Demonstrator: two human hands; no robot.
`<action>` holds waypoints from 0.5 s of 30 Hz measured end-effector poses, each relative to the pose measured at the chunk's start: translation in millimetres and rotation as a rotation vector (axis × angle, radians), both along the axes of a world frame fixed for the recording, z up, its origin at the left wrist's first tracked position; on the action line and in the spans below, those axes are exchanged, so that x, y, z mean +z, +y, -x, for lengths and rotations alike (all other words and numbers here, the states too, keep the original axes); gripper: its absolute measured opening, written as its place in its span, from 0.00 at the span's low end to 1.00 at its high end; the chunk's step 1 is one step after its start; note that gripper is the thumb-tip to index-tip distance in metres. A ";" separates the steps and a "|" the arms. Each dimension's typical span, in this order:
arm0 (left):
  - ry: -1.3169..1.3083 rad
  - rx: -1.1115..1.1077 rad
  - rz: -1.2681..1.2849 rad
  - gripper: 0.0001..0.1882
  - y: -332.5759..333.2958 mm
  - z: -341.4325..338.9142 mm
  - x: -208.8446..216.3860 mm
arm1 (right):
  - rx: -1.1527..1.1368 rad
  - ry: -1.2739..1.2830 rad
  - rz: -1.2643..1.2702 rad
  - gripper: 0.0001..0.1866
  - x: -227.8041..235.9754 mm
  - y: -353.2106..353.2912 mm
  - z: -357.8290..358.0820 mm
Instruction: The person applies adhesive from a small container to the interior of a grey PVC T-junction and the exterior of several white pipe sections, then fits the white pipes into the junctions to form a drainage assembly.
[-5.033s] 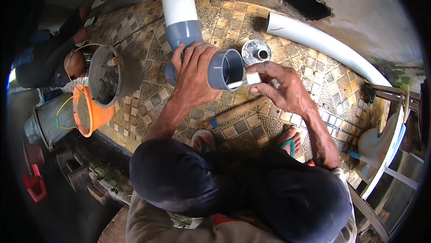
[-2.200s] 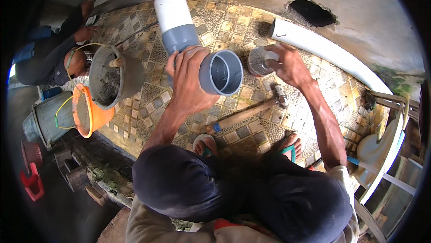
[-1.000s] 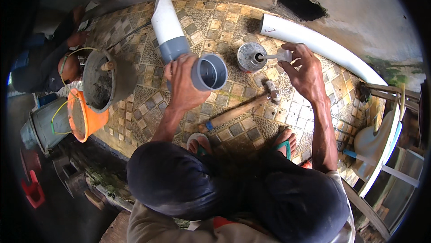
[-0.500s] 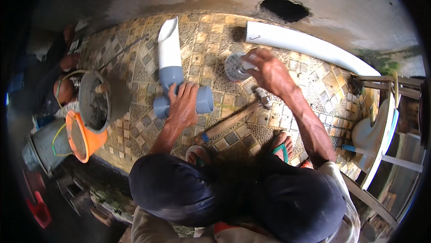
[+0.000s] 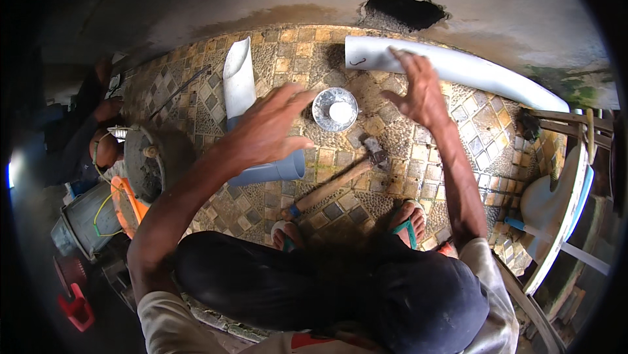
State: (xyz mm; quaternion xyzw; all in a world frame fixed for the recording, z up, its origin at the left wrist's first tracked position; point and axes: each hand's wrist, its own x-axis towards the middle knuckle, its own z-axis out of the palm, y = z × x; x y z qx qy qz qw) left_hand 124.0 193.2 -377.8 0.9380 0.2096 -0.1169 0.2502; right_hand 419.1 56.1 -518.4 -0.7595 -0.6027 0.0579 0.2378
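Note:
My left hand (image 5: 271,125) is raised above a grey pipe fitting (image 5: 275,167), fingers stretched and holding nothing; it hides part of the fitting. A white pipe piece (image 5: 239,82) with a slanted cut end stands out from that fitting. My right hand (image 5: 420,92) is open, its fingertips over or against a long white pipe (image 5: 458,66); contact is unclear. Between my hands sits a round silvery container (image 5: 320,118) with a white round piece (image 5: 341,112) at its centre. A hammer (image 5: 337,184) with a wooden handle lies on the tiles below it.
The wall behind has a ragged hole (image 5: 405,12). At left are a grey bucket (image 5: 144,164), an orange bucket (image 5: 126,207) and a grey bin (image 5: 91,216), with a person (image 5: 75,131) beside them. A wooden frame (image 5: 556,223) stands at right.
My left hand has let go of the grey fitting and lifted rightward. My right hand has left the white piece on the container and moved up and right, to the long pipe.

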 end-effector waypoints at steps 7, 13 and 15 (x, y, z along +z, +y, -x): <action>0.188 -0.092 -0.044 0.39 -26.4 -69.2 -43.5 | 0.067 -0.397 0.258 0.71 -39.8 33.9 -80.9; 0.204 -0.075 0.009 0.31 -24.1 -72.7 -77.2 | 0.022 -0.419 0.339 0.53 -41.2 38.7 -85.0; 0.010 -0.157 -0.235 0.29 -37.4 -66.6 -80.2 | 0.021 -0.465 0.395 0.52 -37.5 37.4 -80.8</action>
